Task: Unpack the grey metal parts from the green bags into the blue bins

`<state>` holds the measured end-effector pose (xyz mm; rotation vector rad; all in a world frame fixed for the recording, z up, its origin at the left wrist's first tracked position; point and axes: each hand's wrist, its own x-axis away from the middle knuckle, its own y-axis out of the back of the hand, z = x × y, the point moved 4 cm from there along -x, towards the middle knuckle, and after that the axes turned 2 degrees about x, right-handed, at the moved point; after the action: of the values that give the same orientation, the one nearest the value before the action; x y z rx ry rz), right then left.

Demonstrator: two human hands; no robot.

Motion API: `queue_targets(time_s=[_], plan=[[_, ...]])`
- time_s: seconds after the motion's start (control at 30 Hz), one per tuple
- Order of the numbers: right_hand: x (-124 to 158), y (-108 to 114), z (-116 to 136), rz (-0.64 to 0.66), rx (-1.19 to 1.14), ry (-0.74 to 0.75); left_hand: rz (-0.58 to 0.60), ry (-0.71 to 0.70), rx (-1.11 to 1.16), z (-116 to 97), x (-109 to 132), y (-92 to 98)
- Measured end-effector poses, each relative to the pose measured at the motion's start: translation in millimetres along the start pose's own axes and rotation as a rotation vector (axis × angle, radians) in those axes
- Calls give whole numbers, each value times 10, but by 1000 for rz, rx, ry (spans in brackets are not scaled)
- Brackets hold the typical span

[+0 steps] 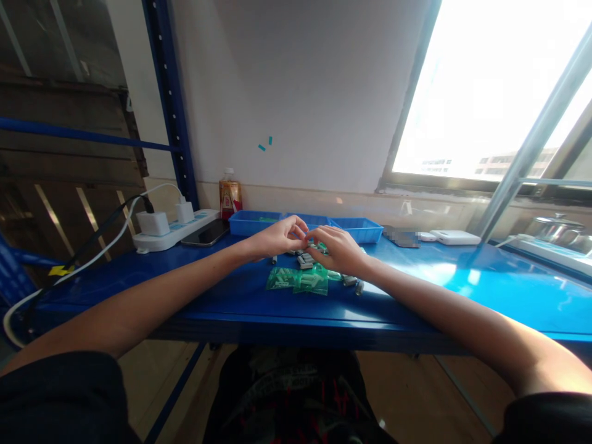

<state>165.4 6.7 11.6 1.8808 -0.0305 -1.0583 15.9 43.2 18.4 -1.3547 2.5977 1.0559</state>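
My left hand (281,238) and my right hand (341,249) meet above the blue table (222,296), fingertips pinched close together. Whatever is between the fingers is too small or hidden to make out. Below them lies a loose pile of small silvery metal pieces (305,261), partly covered by my right hand. Two green see-through bags (283,279) with small pale pieces inside lie on the near side of the pile. A few more metal cylinders (359,288) rest under my right wrist.
Blue plastic trays (358,230) line the back of the table. A drink bottle (230,196), a phone (206,233) and a power strip (203,217) with plugs and cables stand at left. On the right are a dark flat item (401,237), a white box (456,237) and a metal pot (557,229).
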Motion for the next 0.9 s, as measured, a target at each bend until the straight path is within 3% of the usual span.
queue_targets(time_s=[0.37, 0.63, 0.83, 0.9], plan=[[23, -60, 24, 36, 69, 38, -6, 5, 109, 112, 7, -81], [-5, 10, -31, -63, 15, -81, -131, -112, -332, -87, 15, -19], [-40, 41, -100, -137, -218, -263, -132, -369, -594, -237, 88, -1], [-54, 36, -98, -140, -275, -297, -153, -395, -654, -237, 101, -5]])
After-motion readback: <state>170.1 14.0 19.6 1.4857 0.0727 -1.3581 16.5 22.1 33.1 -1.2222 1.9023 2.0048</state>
